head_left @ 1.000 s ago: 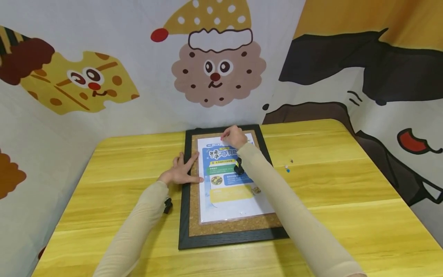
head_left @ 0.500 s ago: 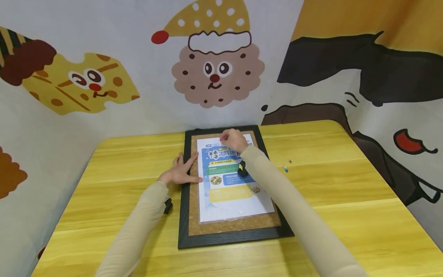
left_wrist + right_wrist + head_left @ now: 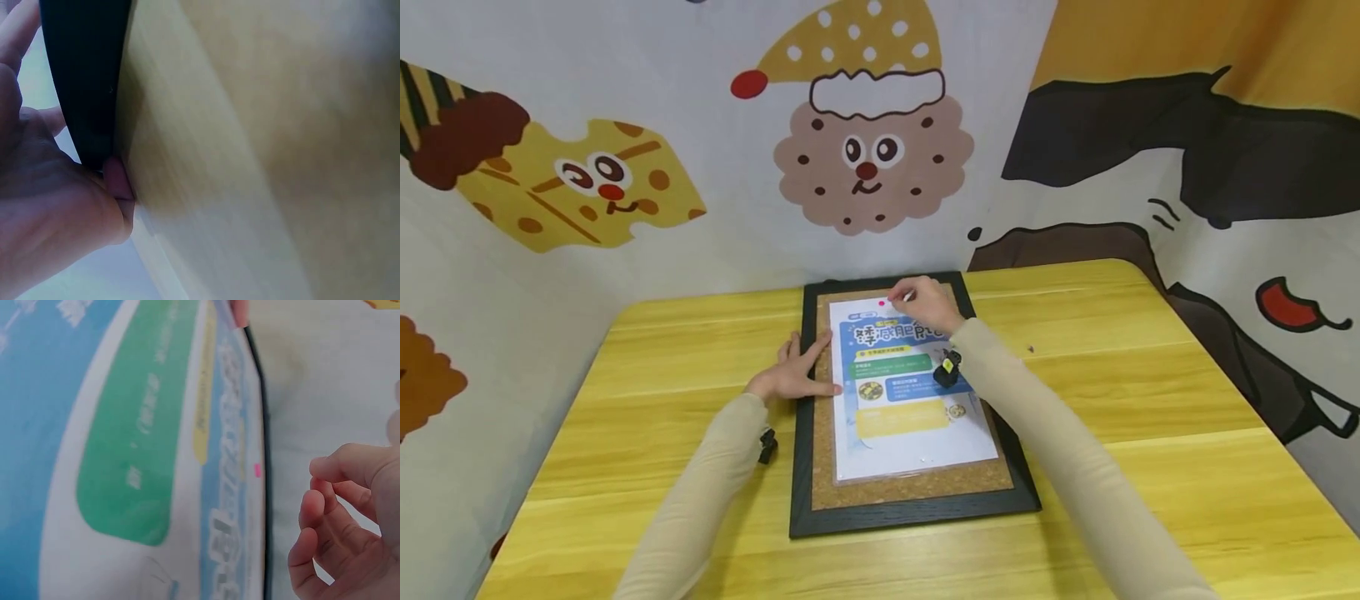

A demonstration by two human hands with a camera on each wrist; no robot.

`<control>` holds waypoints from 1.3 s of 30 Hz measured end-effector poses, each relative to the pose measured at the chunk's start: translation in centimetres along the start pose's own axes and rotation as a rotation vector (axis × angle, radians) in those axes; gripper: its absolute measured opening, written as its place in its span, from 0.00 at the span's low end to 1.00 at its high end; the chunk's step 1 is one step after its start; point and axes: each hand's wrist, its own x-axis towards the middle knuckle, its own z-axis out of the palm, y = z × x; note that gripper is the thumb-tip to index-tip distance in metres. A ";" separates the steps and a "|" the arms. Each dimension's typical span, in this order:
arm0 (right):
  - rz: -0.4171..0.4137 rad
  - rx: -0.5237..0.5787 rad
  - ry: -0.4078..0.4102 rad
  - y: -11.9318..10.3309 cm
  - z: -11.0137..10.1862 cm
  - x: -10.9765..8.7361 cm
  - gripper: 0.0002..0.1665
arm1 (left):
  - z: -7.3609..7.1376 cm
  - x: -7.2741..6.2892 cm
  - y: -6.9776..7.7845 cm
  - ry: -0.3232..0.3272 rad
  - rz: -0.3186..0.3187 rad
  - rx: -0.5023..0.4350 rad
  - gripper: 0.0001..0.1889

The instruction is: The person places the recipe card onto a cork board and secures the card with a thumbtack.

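A printed poster (image 3: 887, 446) lies on a cork board (image 3: 917, 492) with a black frame (image 3: 910, 518). Near the poster's top edge sits a pink pushpin (image 3: 882, 303), also visible in the right wrist view. My left hand (image 3: 790, 375) rests with spread fingers across the board's left side, the thumb reaching onto the poster's edge. Just right of the pushpin, my right hand (image 3: 928, 306) is over the top of the poster. In the right wrist view its fingers (image 3: 312, 509) are loosely bent, apart from the pin, with nothing between them.
The board lies on a yellow wood-grain table (image 3: 685, 350), close to a cartoon-printed cloth backdrop (image 3: 722, 250). To the right of the board is a small dark object (image 3: 1031, 348). My right forearm (image 3: 1060, 450) crosses over the frame's right side.
My right hand has let go of the pink pushpin and moved a little right, so the pin now shows. The left hand stays put. Small pieces on the table are now hidden behind the right arm.
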 end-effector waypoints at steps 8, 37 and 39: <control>-0.070 0.051 -0.001 -1.6 -2.4 -0.6 0.08 | -0.2 0.1 -0.3 0.000 0.000 -0.027 0.56; -0.095 0.089 0.055 1.8 -8.1 -6.7 0.08 | -0.2 -0.1 -0.2 0.000 0.005 -0.036 0.56; -0.072 0.088 0.058 2.5 -8.1 -7.3 0.09 | -0.3 -0.1 -0.2 -0.001 0.005 -0.035 0.56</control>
